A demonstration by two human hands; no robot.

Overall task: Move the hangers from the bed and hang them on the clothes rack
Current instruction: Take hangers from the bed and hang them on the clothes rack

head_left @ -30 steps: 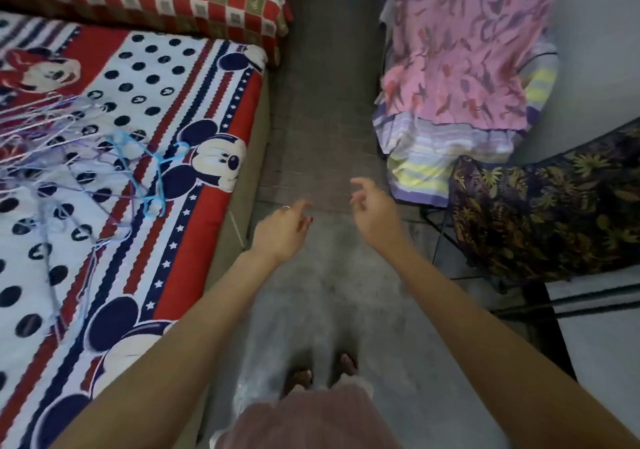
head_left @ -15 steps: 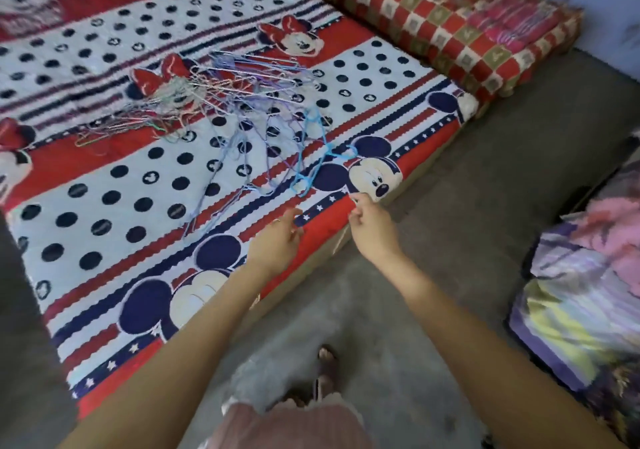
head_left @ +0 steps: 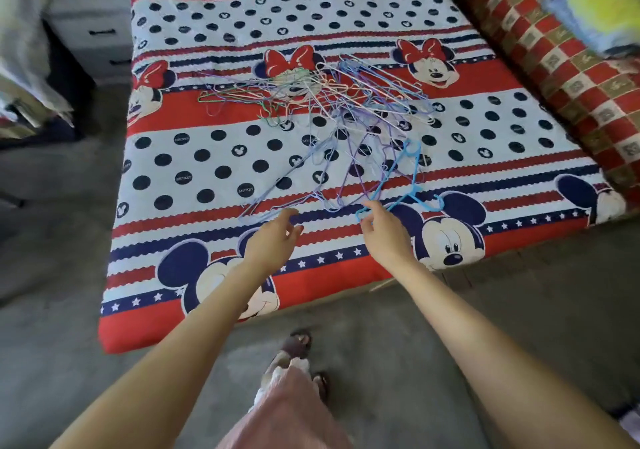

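Facing the bed (head_left: 346, 275) square-on now; a second ago I had floor and draped laundry ahead, so the turn back for another load is done. Hangers (head_left: 325, 102) lie tangled mid-bed, a few loose ones trailing to the near edge. No rack in view. Left hand (head_left: 273, 240) has come forward, fingers loose and empty, tips near a pale hanger (head_left: 277, 206). Right hand (head_left: 384, 230) has reached the blue hanger (head_left: 401, 185), fingertips curled at its near end; a firm grip I cannot tell. Pickup looks imminent.
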